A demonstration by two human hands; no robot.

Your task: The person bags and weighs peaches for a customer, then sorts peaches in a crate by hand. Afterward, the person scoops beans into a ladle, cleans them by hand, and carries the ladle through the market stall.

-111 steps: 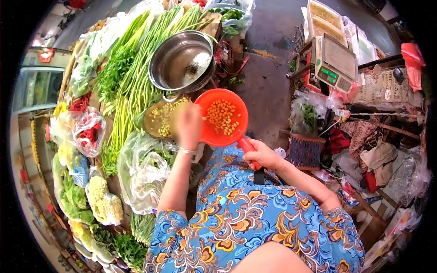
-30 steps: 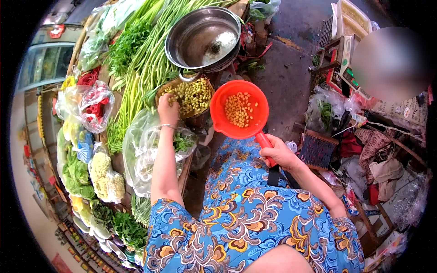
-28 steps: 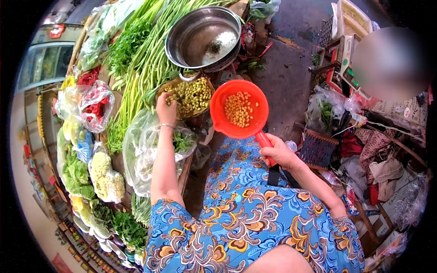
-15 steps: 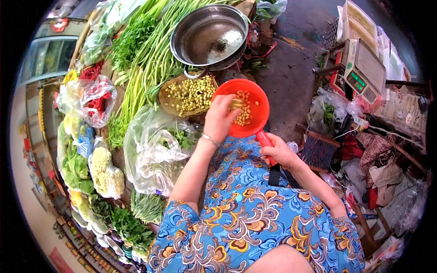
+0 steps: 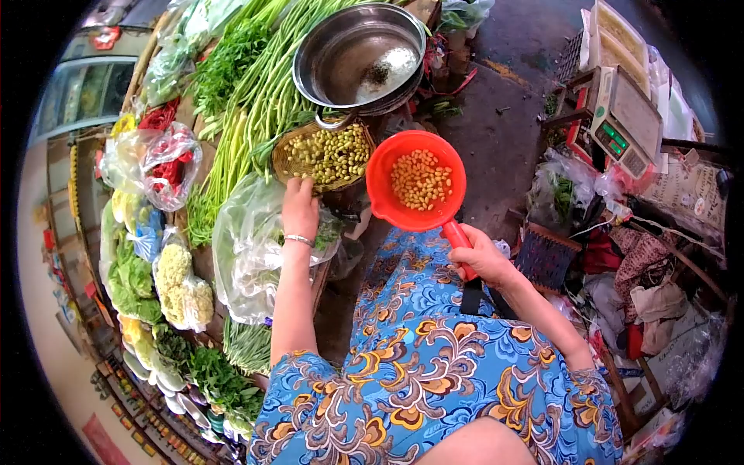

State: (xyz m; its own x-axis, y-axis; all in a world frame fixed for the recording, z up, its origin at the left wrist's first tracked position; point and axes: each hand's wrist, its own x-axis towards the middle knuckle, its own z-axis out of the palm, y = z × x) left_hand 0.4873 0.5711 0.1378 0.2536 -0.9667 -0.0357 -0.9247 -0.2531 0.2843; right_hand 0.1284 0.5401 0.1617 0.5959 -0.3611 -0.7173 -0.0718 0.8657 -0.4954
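My right hand [image 5: 479, 254] is closed round the handle of a red plastic ladle [image 5: 377, 198], held level in front of my body. Tan, bean-like kernels [image 5: 421, 180] lie in its bowl. At the near left rim of a shallow wicker basket [image 5: 339, 186] is my left hand [image 5: 301, 205], its fingers bent against the edge. Yellowish-green beans [image 5: 329, 151] cover much of the basket's floor. Some of the left fingertips are hidden at the rim.
Behind the basket stands a steel pot [image 5: 325, 66] with some liquid. Long green stalks [image 5: 256, 108] lie to its left. A clear plastic bag [image 5: 256, 248] sits by my left forearm. A digital scale [image 5: 628, 120] stands at the right.
My left hand has moved from inside the ladle leftward to the basket's near rim. The kernels in the ladle now show fully. My right hand still holds the ladle in nearly the same place.
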